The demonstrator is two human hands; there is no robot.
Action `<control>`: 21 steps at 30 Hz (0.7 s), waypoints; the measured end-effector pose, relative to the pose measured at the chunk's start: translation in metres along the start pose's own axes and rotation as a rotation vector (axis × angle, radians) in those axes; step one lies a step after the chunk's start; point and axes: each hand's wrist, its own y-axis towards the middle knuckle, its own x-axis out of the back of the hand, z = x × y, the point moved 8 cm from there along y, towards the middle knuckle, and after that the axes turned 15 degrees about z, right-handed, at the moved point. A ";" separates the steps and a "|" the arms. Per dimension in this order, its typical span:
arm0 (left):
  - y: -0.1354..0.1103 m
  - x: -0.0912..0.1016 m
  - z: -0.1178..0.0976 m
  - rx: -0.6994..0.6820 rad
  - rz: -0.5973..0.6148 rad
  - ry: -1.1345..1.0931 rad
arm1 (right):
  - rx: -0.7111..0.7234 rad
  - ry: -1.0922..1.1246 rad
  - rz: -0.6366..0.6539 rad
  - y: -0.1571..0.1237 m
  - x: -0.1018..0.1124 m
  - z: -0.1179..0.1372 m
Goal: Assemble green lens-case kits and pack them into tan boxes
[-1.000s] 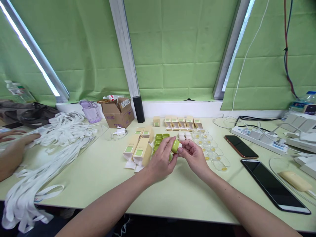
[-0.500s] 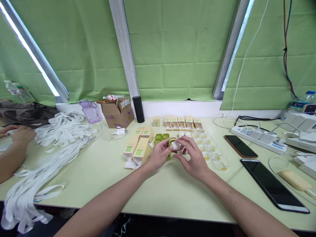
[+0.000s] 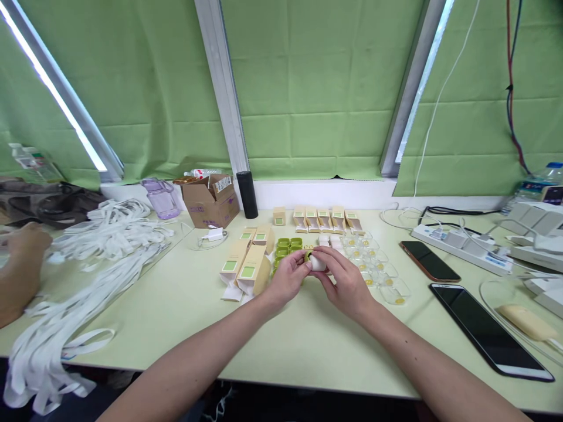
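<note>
My left hand (image 3: 288, 278) and right hand (image 3: 345, 278) are together over the table (image 3: 285, 346), clamped on a white piece (image 3: 317, 265) and green cup (image 3: 308, 256), whether fully joined I cannot tell, while green tubs (image 3: 283, 251), white blocks (image 3: 336, 242) and clear cases (image 3: 393, 292) lie separate.

I see the left hand (image 3: 289, 276) and right hand (image 3: 345, 280) together gripping a white-and-green piece (image 3: 318, 265), cream cartons (image 3: 254, 268) left of them, clear cases (image 3: 393, 291) to their right.

Light is soft, glare shows beside the green blinds (image 3: 321, 88), and borders look stretched.
</note>
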 end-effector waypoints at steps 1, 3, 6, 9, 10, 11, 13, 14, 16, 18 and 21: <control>-0.001 0.001 0.000 -0.002 -0.019 0.020 | 0.006 -0.008 -0.008 0.000 0.000 0.001; -0.002 0.001 0.000 -0.020 -0.051 0.050 | 0.016 -0.028 -0.024 0.001 0.001 0.004; -0.004 0.001 -0.002 -0.062 -0.076 0.075 | 0.028 -0.057 -0.036 0.002 0.002 0.007; -0.004 -0.001 -0.003 -0.094 -0.086 0.082 | 0.052 -0.097 -0.053 0.002 0.002 0.012; -0.004 -0.001 -0.003 -0.102 -0.089 0.080 | 0.062 -0.112 -0.062 0.002 0.003 0.013; -0.004 -0.002 -0.003 -0.111 -0.091 0.075 | 0.073 -0.125 -0.070 0.002 0.003 0.014; -0.004 -0.002 -0.002 -0.127 -0.088 0.054 | 0.081 -0.131 -0.078 0.001 0.004 0.014; -0.004 -0.003 -0.002 -0.131 -0.078 0.035 | 0.076 -0.125 -0.077 0.001 0.004 0.013; -0.004 -0.006 -0.001 -0.124 -0.040 -0.027 | 0.058 -0.101 -0.064 0.001 0.003 0.009; -0.004 -0.010 0.000 -0.100 0.010 -0.082 | 0.035 -0.085 -0.049 0.000 0.002 0.004; -0.004 -0.011 0.000 -0.084 0.025 -0.083 | 0.025 -0.086 -0.028 -0.001 -0.001 0.003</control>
